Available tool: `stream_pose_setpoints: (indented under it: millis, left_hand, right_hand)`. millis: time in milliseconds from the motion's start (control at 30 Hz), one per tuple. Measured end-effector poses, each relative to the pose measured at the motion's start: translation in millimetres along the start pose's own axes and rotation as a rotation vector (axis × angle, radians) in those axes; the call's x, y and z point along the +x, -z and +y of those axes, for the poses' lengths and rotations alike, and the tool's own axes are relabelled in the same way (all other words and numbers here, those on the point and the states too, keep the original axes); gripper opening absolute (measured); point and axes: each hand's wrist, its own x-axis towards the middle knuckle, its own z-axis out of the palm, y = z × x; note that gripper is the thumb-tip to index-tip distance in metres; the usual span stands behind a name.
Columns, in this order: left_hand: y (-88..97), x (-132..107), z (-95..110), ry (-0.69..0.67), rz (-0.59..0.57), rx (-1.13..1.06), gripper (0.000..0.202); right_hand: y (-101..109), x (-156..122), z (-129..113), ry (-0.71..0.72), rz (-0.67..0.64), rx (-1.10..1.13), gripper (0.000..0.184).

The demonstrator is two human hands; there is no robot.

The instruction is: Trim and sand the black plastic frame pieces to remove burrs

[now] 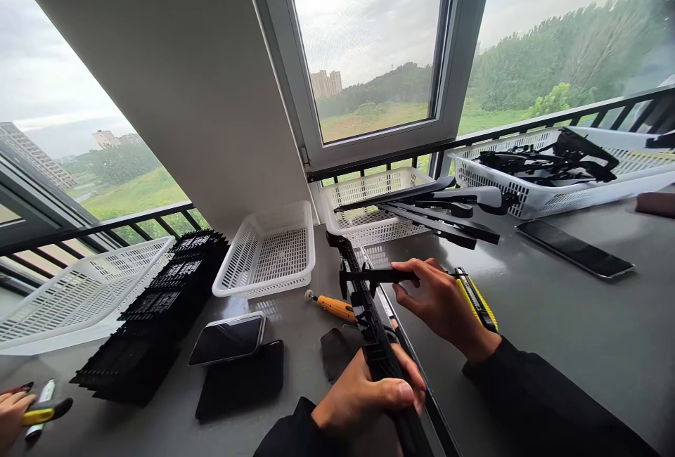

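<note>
My left hand is closed around a long black plastic strip part, which slants up and away over the grey table. In my right hand, fingers pinch a black caliper. The caliper lies across the strip near its far end, its jaws to either side of it. Just right of the strip, a long ruler-like metal bar runs alongside, partly hidden. An orange-handled tool rests left of the strip. Beyond my right wrist lies a yellow and black utility knife.
Several white baskets stand along the railing; the middle one and right one hold black parts. Black stacked trays stand left. Phones and a black pouch lie around. Another person's hand holds a yellow-black tool.
</note>
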Motion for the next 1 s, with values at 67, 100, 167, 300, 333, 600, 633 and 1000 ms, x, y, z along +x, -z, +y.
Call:
stream_pose_setpoints:
  millis: [67, 100, 167, 300, 333, 600, 633, 1000]
  left_hand:
    - [0.4, -0.2, 0.4, 0.007, 0.003, -0.003, 0.042]
    - [0.6, -0.3, 0.7, 0.011, 0.005, -0.003, 0.042]
    - [0.7, -0.8, 1.5, 0.017, 0.007, 0.002, 0.042]
    - [-0.4, -1.6, 3.0, 0.024, -0.006, 0.016, 0.043]
    - [-0.8, -1.7, 3.5, 0.026, -0.013, 0.018, 0.043]
    - [12.0, -8.9, 16.5, 0.138, -0.107, 0.103, 0.095]
    - [15.4, -10.6, 17.8, 0.136, -0.09, 0.115, 0.099]
    - [16.8, 4.7, 22.8, -0.101, 0.526, -0.062, 0.056]
  right_hand:
    - [2.1, 0.9, 0.2, 0.009, -0.018, 0.008, 0.016]
    - [3.0, 1.4, 0.4, 0.015, -0.024, 0.013, 0.016]
    - [4.2, 1.9, 1.3, 0.021, -0.033, 0.023, 0.016]
    - [5.0, 0.9, 4.6, 0.022, -0.049, 0.043, 0.016]
    - [5.1, 0.5, 5.5, 0.024, -0.051, 0.049, 0.017]
    - [4.7, -1.4, 4.3, 0.027, -0.049, 0.089, 0.017]
    - [4.1, -1.8, 2.6, 0.025, -0.047, 0.099, 0.017]
    - [-2.0, -1.4, -5.4, -0.194, 0.006, 0.155, 0.02]
